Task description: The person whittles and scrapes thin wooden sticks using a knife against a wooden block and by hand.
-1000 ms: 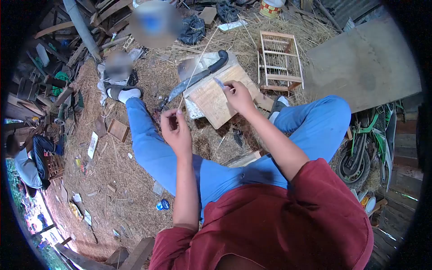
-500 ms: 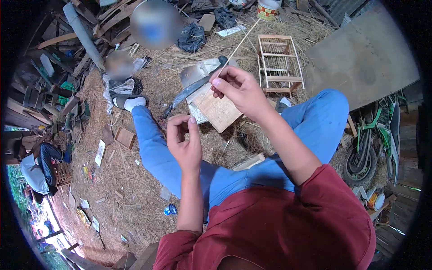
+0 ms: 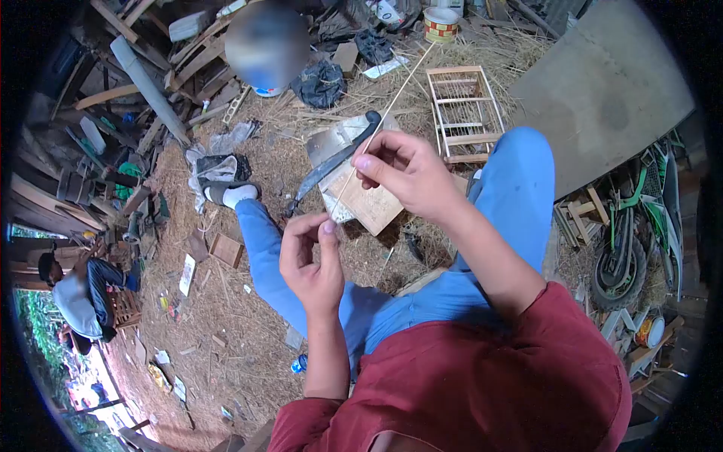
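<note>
A long thin wooden stick [image 3: 404, 88] slants up and away across the middle of the view. My right hand [image 3: 403, 172] pinches it between thumb and fingers partway along. At its near end, the thumb and forefinger of my left hand [image 3: 311, 260] are pressed together on the stick. Beneath my hands, a wooden board [image 3: 373, 207] lies on the ground over a metallic-looking sheet. Across these rests a large knife [image 3: 329, 167] with a dark curved handle, apart from both hands.
A slatted wooden frame [image 3: 473, 141] stands beyond my right hand. To the right are a flat grey sheet [image 3: 602, 102] and a green motorcycle [image 3: 621, 264]. Another person [image 3: 79, 297] sits at far left. A bucket [image 3: 440, 29] and black plastic bag [image 3: 318, 84] lie ahead.
The view has shifted, so the ground objects sit lower and more of the seated person shows. My right knee has swung inward. Both hands keep nearly the same pinch on the stick.
</note>
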